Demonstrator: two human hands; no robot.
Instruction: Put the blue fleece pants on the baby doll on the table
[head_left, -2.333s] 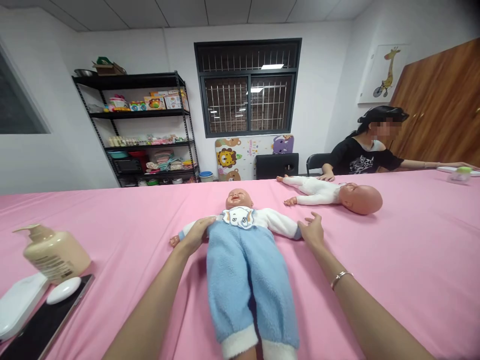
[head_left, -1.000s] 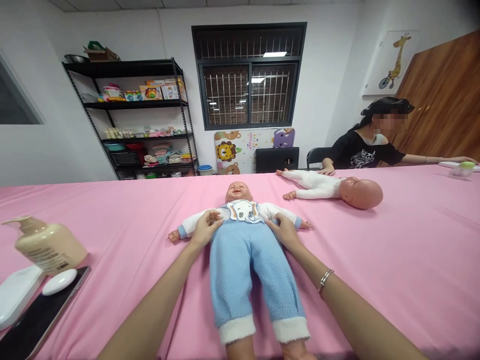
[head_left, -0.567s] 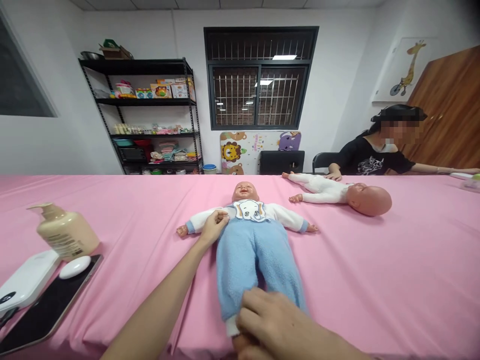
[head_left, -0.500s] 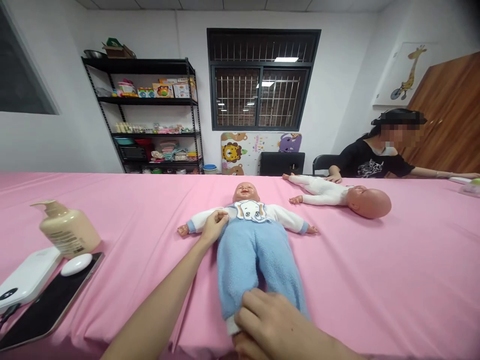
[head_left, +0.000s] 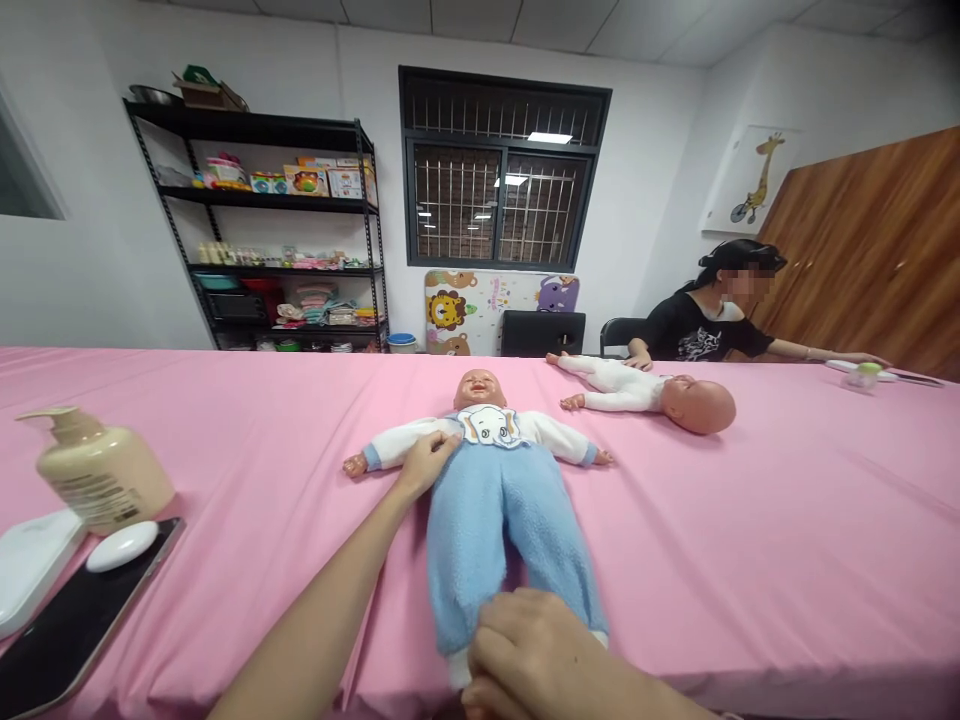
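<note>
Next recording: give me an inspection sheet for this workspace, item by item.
Surface: pink cloth-covered table.
Job's things: baby doll in blue fleece trousers, lying face up.
Clutter: beige pump bottle, white oval case, black tablet, second doll in white.
Grips: left hand at the doll's shoulder; right hand closed over the trouser cuffs.
Cables: nothing seen.
Surroundings: black shelf rack, barred window, seated person.

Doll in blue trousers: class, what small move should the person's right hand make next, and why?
Probably a gentle pull of the trouser cuffs toward the table edge. The right hand has closed its grip on the leg ends of the blue trousers, while the left hand rests at the waist, steadying the doll lying flat on its back.
</note>
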